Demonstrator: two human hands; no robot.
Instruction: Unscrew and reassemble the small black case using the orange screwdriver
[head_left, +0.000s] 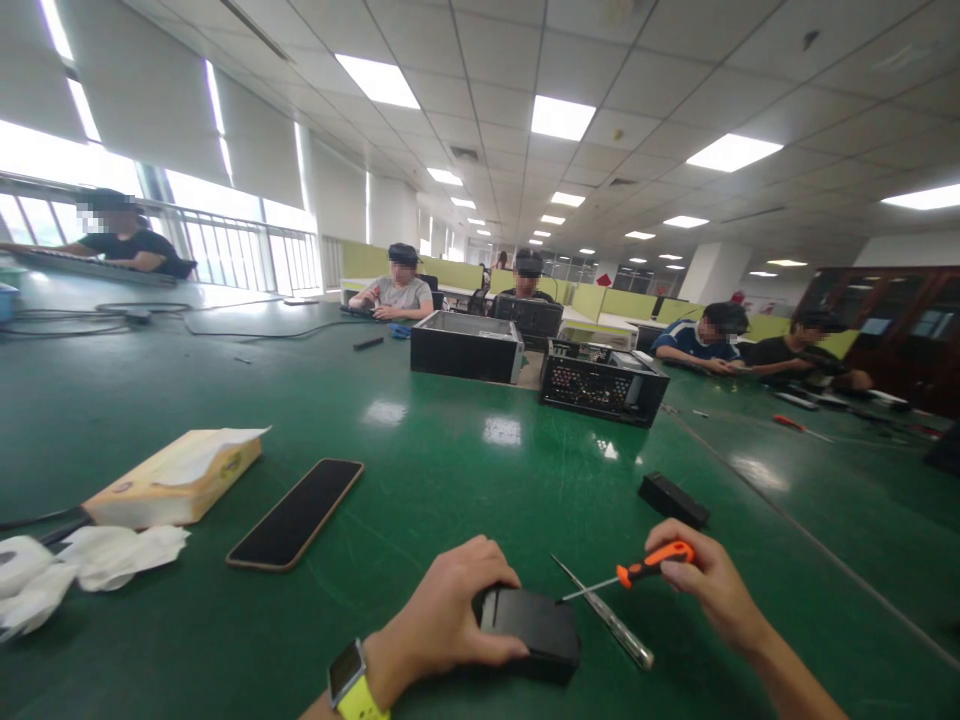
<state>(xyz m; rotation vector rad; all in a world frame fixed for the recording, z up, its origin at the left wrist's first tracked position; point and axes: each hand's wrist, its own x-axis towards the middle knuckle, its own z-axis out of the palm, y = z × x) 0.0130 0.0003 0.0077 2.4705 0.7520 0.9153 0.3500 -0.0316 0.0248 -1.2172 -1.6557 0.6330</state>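
My left hand (469, 605), with a watch (349, 675) on its wrist, grips a small black box-shaped case (534, 630) against the table, thumb along the near side. My right hand (701, 575) is closed on the handle of an orange and black screwdriver (654, 563). The thin shaft points left, and its tip meets the far right part of the case's top; I cannot make out a screw there. A second, clear-handled screwdriver (619, 630) lies on the table just right of the case, beneath the orange one's shaft. Beyond my right hand sits another black block (673, 500).
On the green table (420, 470) lie a phone (296, 515), a tissue pack (180, 475) and crumpled tissues (124, 560) at left. Two opened computer cases (465, 350) (604, 385) stand ahead. A red screwdriver (791, 424) lies far right. Several people sit around the table.
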